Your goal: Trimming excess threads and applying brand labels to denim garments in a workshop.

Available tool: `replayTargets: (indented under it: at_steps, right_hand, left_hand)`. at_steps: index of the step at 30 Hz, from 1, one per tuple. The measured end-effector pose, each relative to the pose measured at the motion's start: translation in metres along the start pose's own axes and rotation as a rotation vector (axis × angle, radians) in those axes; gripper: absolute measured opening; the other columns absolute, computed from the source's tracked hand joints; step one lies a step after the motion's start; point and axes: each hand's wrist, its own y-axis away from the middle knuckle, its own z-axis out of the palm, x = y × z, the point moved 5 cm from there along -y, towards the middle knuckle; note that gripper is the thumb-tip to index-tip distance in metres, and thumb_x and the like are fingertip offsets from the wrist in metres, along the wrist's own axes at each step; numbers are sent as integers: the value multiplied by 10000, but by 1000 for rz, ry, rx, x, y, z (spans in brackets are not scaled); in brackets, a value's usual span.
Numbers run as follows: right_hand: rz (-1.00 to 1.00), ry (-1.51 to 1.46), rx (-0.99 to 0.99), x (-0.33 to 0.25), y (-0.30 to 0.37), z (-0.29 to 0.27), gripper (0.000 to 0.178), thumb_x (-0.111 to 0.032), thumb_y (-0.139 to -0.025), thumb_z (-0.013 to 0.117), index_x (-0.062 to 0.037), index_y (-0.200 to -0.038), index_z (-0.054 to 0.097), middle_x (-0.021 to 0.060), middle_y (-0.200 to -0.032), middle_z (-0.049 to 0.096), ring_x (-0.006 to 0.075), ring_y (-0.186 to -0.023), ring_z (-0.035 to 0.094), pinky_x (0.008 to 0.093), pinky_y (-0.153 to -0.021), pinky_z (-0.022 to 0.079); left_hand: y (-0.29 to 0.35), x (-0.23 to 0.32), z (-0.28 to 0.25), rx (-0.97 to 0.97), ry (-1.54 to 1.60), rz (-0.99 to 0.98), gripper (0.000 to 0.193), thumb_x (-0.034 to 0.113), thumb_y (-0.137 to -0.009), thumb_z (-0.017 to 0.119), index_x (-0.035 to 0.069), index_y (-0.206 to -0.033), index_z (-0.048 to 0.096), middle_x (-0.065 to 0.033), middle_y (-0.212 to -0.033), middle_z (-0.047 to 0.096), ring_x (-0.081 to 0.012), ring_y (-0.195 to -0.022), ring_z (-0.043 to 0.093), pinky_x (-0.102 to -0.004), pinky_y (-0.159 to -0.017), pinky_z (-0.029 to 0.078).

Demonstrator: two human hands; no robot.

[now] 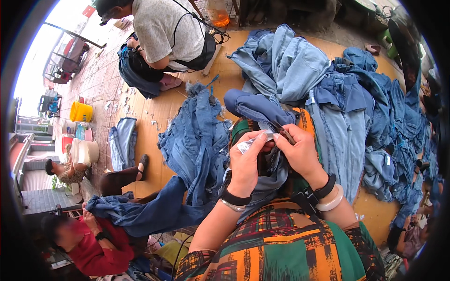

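White tag, perhaps, between fingers

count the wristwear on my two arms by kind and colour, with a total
black straps: 2
silver bangle: 1
white bangle: 1
total: 4

In front of the torso, the left hand and right hand nearly meet, fingers curled, forearms angled inward.
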Motion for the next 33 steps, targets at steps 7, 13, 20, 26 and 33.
replayTargets:
  at_steps: [7,13,20,26,33]
  right_hand:
    - [204,-181,-137,9,-4,-2,140,-132,-881,648,-11,-821,610,-40,-663,555,27,-589,467,219,-510,364]
    - [352,-350,-159,12,-3,3,170,-129,-886,637,-60,-746,568,-44,-620,519,20,-486,430,197,-431,305]
    - [343,-434,-109,19,-4,-1,152,-134,-898,630,-56,-787,563,-33,-630,517,28,-463,413,200,-424,296]
    - [312,-445,-248,13,0,7,128,-146,-915,620,-20,-936,620,-27,-697,551,32,-487,423,189,-452,316]
    - [209,-449,-137,11,14,-16,185,-160,-938,584,12,-988,631,-19,-714,550,31,-494,415,179,-465,320]
  left_hand:
    - [0,-1,-4,0,50,-39,187,114,-924,647,-28,-1044,660,-87,-936,697,-145,-791,669,-253,-740,523]
    - [0,-2,-6,-21,83,-57,218,141,-957,596,-27,-1093,621,-99,-967,686,-170,-816,674,-282,-747,539]
    - [14,17,-25,-32,-102,19,261,154,-984,562,-30,-1168,583,-82,-998,670,-140,-874,663,-232,-742,515]
    - [35,10,-19,-131,-689,194,250,59,-835,693,-12,-1061,611,-56,-885,637,-148,-748,621,-268,-687,490]
    - [29,6,-25,12,-791,262,87,20,-865,607,-22,-932,642,-72,-743,631,-127,-638,582,-269,-614,465]
